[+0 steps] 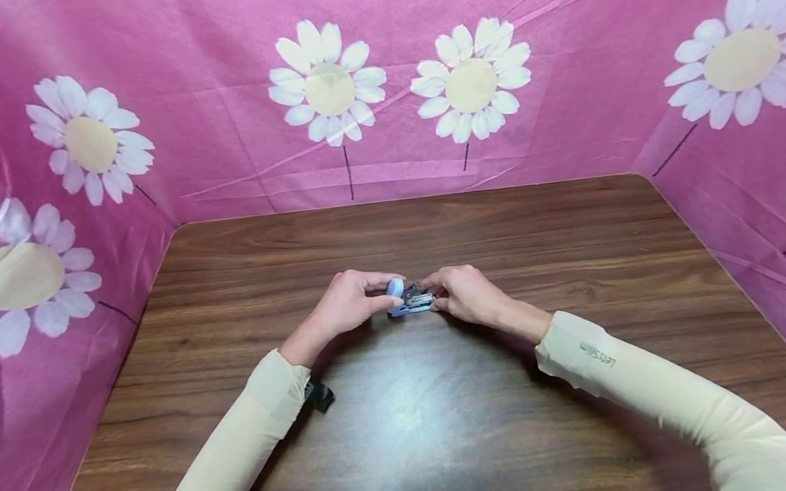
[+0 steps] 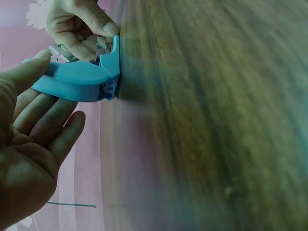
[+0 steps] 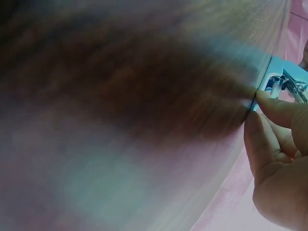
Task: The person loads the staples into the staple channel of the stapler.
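A small light-blue stapler (image 1: 410,310) stands on the table between both hands, its top arm swung up so that metal parts show inside. My left hand (image 1: 348,303) pinches the raised blue top arm between thumb and fingers. In the left wrist view, the curved blue arm (image 2: 72,84) lies between the thumb and fingers of the left hand (image 2: 26,163). From the other side, my right hand (image 1: 470,295) pinches the end of the base. The right wrist view shows the right thumb and a finger of that hand (image 3: 276,159) on the base's tip, beside the metal insides (image 3: 284,84).
The brown wood-grain table (image 1: 413,442) spreads around the hands. A pink cloth (image 1: 222,151) with white daisies hangs behind and along both sides. A black strap piece (image 1: 320,396) sticks out under the left wrist.
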A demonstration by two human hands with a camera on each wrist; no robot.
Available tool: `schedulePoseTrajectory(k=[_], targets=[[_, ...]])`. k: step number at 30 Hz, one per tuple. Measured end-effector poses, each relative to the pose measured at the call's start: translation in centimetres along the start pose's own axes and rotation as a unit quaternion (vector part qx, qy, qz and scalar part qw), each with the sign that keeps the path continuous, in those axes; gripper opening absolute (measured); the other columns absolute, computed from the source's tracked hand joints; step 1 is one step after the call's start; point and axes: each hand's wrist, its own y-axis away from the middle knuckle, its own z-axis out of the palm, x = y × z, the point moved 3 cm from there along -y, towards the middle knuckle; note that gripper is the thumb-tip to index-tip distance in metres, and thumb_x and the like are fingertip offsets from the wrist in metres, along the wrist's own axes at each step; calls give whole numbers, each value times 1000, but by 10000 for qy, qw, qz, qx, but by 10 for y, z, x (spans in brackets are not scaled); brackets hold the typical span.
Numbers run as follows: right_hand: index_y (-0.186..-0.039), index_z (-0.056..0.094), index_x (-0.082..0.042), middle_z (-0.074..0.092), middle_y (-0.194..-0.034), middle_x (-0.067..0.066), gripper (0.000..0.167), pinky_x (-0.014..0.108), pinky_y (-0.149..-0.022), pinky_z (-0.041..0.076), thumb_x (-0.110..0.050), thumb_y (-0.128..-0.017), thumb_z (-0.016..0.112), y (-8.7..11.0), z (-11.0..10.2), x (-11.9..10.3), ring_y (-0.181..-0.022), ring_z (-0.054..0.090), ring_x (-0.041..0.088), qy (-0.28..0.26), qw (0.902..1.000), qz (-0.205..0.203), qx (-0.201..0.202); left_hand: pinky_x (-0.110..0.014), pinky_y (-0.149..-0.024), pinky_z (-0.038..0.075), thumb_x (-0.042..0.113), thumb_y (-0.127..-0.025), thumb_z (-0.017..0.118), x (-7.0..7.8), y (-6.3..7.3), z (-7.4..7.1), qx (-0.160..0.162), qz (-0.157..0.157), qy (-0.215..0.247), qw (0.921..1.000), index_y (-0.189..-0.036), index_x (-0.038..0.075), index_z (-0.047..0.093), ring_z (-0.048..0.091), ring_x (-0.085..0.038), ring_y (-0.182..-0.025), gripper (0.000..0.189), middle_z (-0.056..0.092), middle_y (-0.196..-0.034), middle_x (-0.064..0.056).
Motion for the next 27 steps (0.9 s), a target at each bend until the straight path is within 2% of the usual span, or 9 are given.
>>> schedulePoseTrajectory(k=[4, 6, 11, 15, 22, 27], targets=[[-117, 75, -8, 78, -98, 4, 34, 35, -80, 58, -7, -83, 80, 0, 0, 0, -88, 73, 13, -3, 10000, 30, 9, -33, -90, 52, 33, -90, 78, 2, 0, 2, -83, 132, -254, 9996, -129, 25, 72, 64, -6, -103, 40, 75, -119, 6], [-117, 75, -9, 77, -97, 4, 34, 35, -79, 58, -8, -83, 81, 0, 0, 0, -88, 72, 12, 13, 10000, 34, 7, -35, -88, 51, 32, -93, 74, 2, 3, 3, -177, 240, -462, 9985, -136, 26, 67, 63, -11, -97, 43, 73, -124, 1], [-116, 76, -9, 77, -97, 4, 34, 34, -79, 58, -10, -83, 81, 0, 1, 0, -86, 72, 12, 74, 10000, -28, 49, -39, -93, 52, 27, -97, 70, -3, 10, 2, -250, 438, -1040, 9933, -143, 23, 60, 63, -13, -96, 47, 73, -125, -3], [-115, 77, -11, 77, -96, 3, 33, 34, -78, 58, -10, -82, 82, 1, 0, 0, -84, 72, 11, 92, 9999, 49, 93, -39, -99, 52, 29, -95, 72, -7, 13, 2, -202, 326, -950, 9947, -141, 22, 62, 64, -10, -102, 48, 71, -127, -1], [-115, 76, -10, 78, -95, 4, 33, 35, -78, 58, -11, -83, 82, -1, 3, 0, -85, 72, 12, 83, 9999, 60, 40, -40, -100, 52, 31, -94, 73, -7, 12, 0, -78, 138, -895, 9959, -136, 23, 66, 66, -13, -115, 43, 71, -125, -2], [-113, 77, -9, 77, -92, 2, 32, 34, -76, 57, -11, -82, 83, -1, 2, -1, -82, 71, 11, 104, 9999, 54, 83, -38, -95, 53, 29, -95, 72, -4, 9, -1, -136, 210, -1002, 9946, -135, 23, 67, 66, -10, -105, 40, 73, -123, -1]])
